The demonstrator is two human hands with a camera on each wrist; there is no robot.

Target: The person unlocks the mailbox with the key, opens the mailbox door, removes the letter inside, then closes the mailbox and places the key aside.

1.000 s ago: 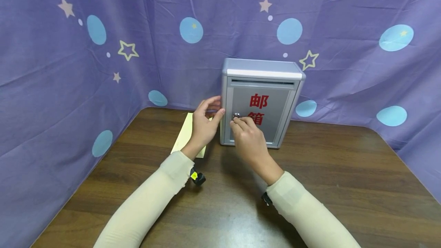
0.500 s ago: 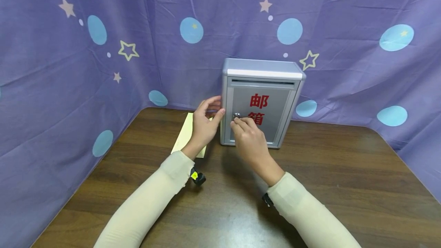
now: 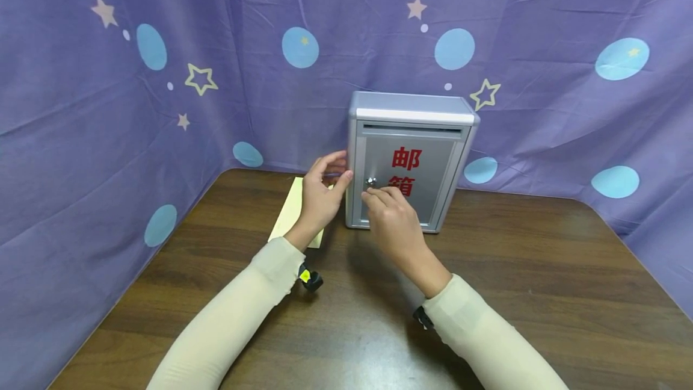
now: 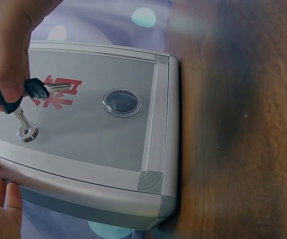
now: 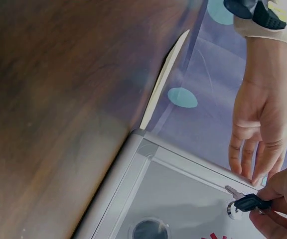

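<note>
A grey metal mailbox [image 3: 411,161] with red characters stands upright on the table, its front door closed. My right hand [image 3: 395,218] pinches a black-headed key [image 4: 10,103], whose metal blade reaches down to the round lock [image 4: 28,132] on the door. A second black-headed key [image 4: 37,89] hangs beside it, its blade pointing away from the lock. My left hand [image 3: 323,193] rests against the mailbox's left side, thumb at the front edge and fingers loosely extended. In the right wrist view the left fingertips [image 5: 255,174] meet the box edge near the lock.
A pale yellow envelope-like paper [image 3: 289,209] lies on the wooden table [image 3: 346,330], partly under my left forearm and hand. A narrow slot [image 3: 411,132] runs across the mailbox's upper front. A patterned purple curtain [image 3: 352,29] hangs close behind the box.
My right fingers have shifted slightly down from the lock, so more of the lock shows in the head view. The left hand and the mailbox stay in place.
</note>
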